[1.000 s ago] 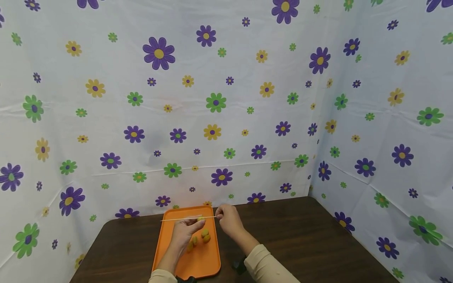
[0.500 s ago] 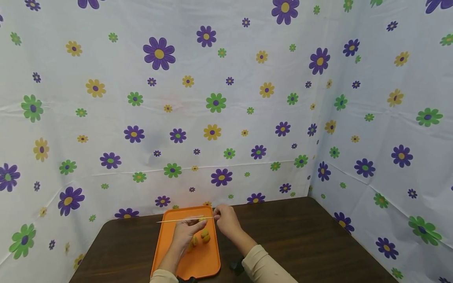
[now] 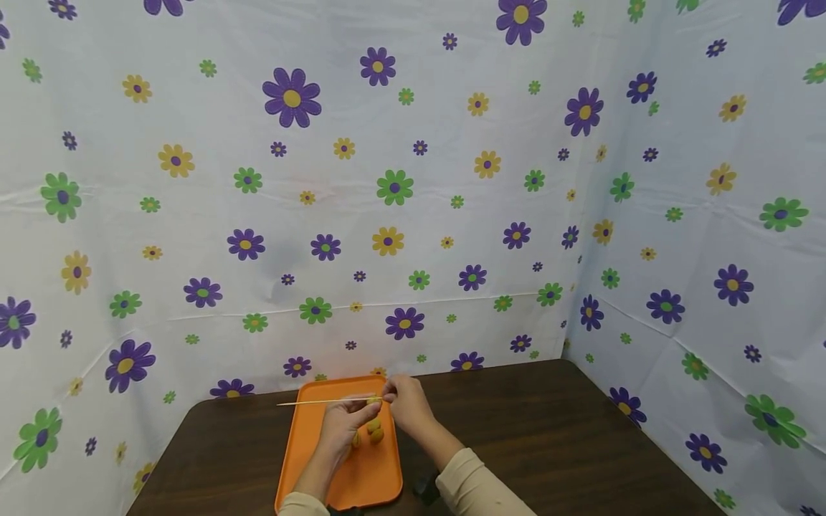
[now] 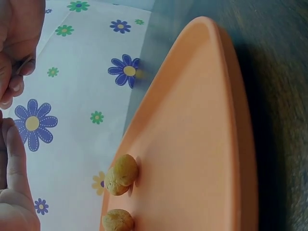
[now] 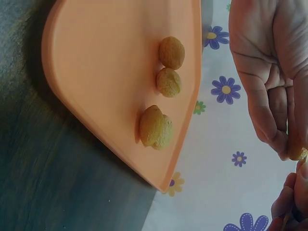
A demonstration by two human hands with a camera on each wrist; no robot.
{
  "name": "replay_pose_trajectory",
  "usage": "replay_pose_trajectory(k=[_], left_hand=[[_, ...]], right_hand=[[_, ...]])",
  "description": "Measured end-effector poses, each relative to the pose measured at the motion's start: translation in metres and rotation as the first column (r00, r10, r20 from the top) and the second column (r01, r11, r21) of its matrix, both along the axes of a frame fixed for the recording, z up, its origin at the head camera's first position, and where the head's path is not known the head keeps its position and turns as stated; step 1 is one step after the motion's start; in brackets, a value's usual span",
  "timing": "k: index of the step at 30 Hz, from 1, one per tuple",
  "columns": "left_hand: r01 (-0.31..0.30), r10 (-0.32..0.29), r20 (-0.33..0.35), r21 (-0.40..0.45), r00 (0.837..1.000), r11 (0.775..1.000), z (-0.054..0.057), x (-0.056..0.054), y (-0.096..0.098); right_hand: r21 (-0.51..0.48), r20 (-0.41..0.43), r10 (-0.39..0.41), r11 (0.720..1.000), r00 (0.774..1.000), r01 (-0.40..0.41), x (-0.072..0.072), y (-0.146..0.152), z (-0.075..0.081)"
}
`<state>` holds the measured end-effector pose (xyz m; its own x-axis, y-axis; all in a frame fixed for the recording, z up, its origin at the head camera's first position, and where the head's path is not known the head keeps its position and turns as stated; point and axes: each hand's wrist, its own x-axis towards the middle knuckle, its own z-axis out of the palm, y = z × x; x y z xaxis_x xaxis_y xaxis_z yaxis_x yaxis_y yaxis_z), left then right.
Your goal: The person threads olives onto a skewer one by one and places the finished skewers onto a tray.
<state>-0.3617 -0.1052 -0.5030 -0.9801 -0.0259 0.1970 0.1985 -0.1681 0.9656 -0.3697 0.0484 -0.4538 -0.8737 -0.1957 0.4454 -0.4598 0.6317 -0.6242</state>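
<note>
Fingers of the left hand (image 3: 337,430) pinch a small yellowish piece (image 3: 373,401) above the tray's far right corner, while those of the right hand (image 3: 409,407) pinch close by, at the right end of a thin pale stick (image 3: 310,402) reaching past the tray's left edge. Piercing of this piece seems under way, though the fingers hide whether the tip has gone through; no other piece shows on the stick. Four loose pieces (image 5: 172,52) appear left to do, in two close pairs toward the tray's right edge: roundish, dull yellow-brown, wrinkled. Below, the orange tray (image 3: 371,487) rests on the dark tabletop (image 3: 548,430), near its far edge.
</note>
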Motion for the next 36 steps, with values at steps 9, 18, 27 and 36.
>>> replay_pose_trajectory(k=[9,18,27,36], left_hand=[[0.072,-0.071,0.021,-0.059,0.997,0.996,0.005,0.001,-0.006],[0.07,-0.062,0.033,-0.408,0.998,0.91,0.005,0.0,-0.041],[0.084,-0.089,0.03,-0.711,0.996,0.698,-0.006,-0.013,-0.057],[0.234,-0.211,0.125,-0.732,0.969,0.64,-0.008,-0.012,-0.055]], right_hand=[[-0.015,0.019,0.002,1.0,1.0,-0.002,-0.003,0.005,0.004],[-0.066,0.065,-0.04,0.997,0.997,0.044,-0.014,0.032,0.009],[-0.089,0.09,-0.069,0.993,0.993,0.077,-0.016,0.05,0.004],[-0.101,0.098,-0.074,0.991,0.992,0.084,-0.016,0.053,0.001]])
